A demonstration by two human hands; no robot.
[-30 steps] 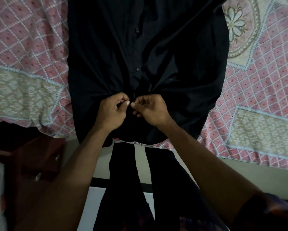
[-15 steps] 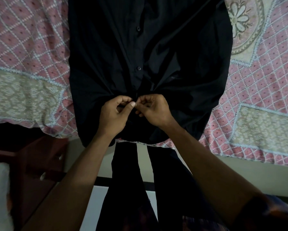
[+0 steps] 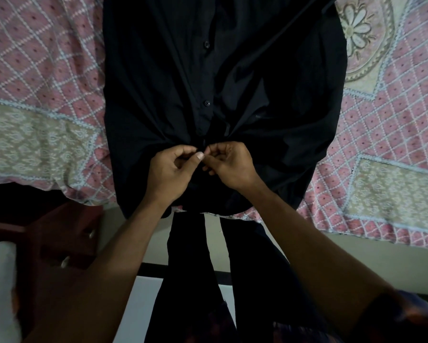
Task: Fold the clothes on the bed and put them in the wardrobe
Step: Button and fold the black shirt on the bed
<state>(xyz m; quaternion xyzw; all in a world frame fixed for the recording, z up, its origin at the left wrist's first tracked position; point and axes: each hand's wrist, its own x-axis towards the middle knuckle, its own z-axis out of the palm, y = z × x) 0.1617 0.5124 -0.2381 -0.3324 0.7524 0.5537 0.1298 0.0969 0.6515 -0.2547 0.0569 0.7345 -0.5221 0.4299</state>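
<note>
the soft, limp black shirt is pinched at its lower placket by the left hand and right hand; best gripped at hems.

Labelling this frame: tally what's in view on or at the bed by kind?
Black shirt: 1
Visible shirt buttons: 2
Patterned bedspread: 1
Hands on the shirt front, left hand and right hand: 2
Total: 6
</note>
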